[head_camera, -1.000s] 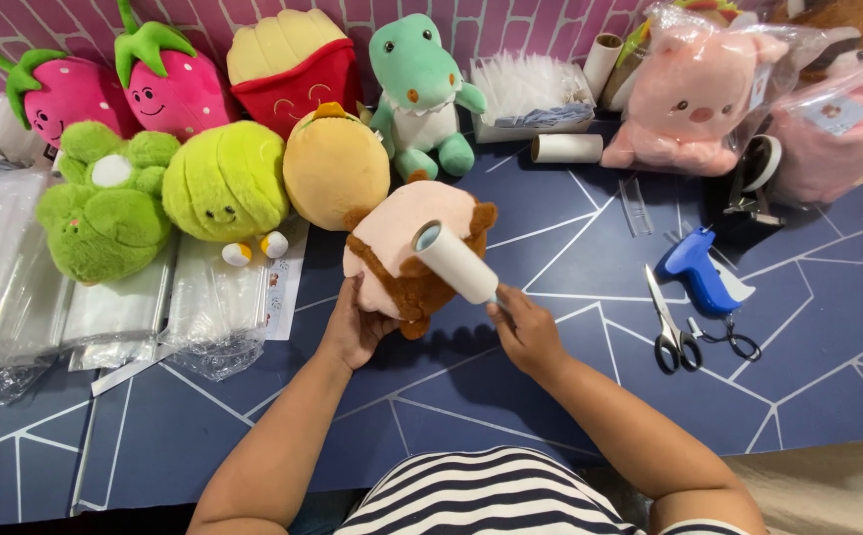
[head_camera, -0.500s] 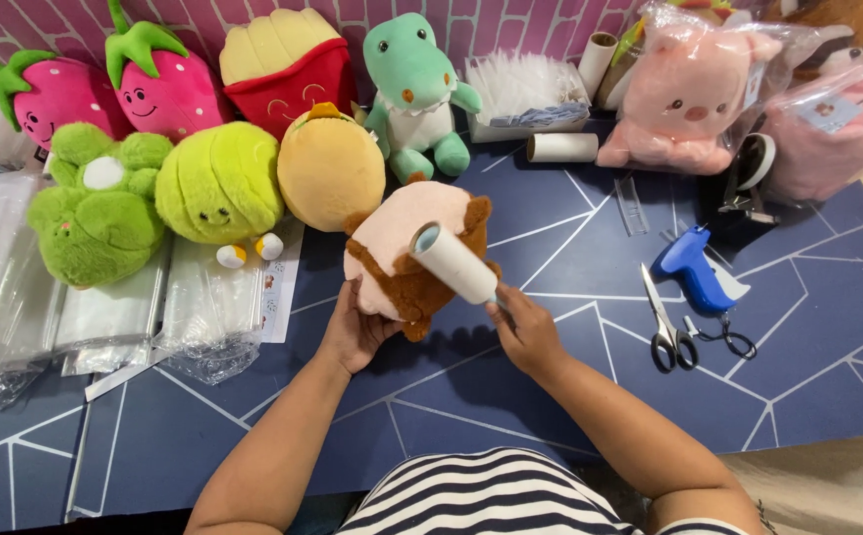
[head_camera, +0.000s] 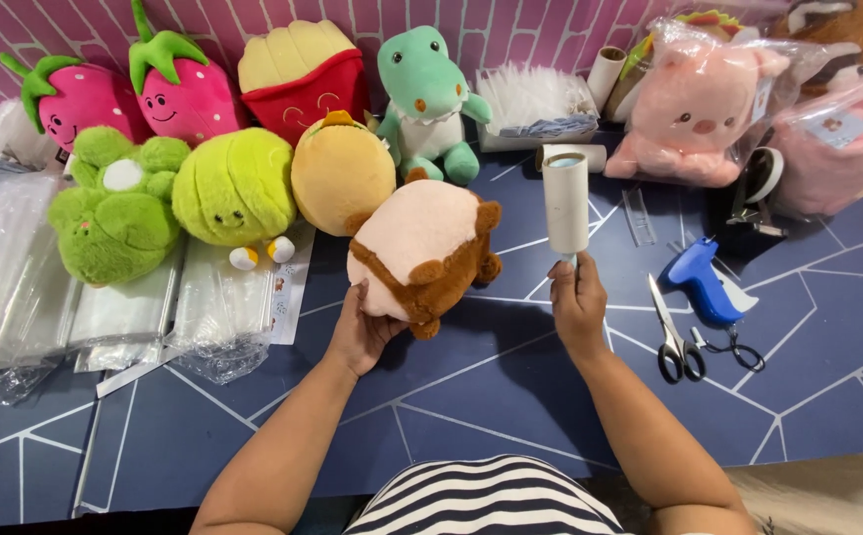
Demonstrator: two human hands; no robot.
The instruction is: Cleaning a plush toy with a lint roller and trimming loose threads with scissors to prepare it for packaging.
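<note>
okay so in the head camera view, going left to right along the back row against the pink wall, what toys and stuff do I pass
Left strawberry plush → taller strawberry plush → fries plush → green dinosaur plush → white fluffy tray → cardboard roll → bagged pink pig plush → another bagged pink plush.

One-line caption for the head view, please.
Left hand steadies a brown-and-pink plush toy on the dark blue table while the right hand holds a white lint roller upright beside it.
</note>
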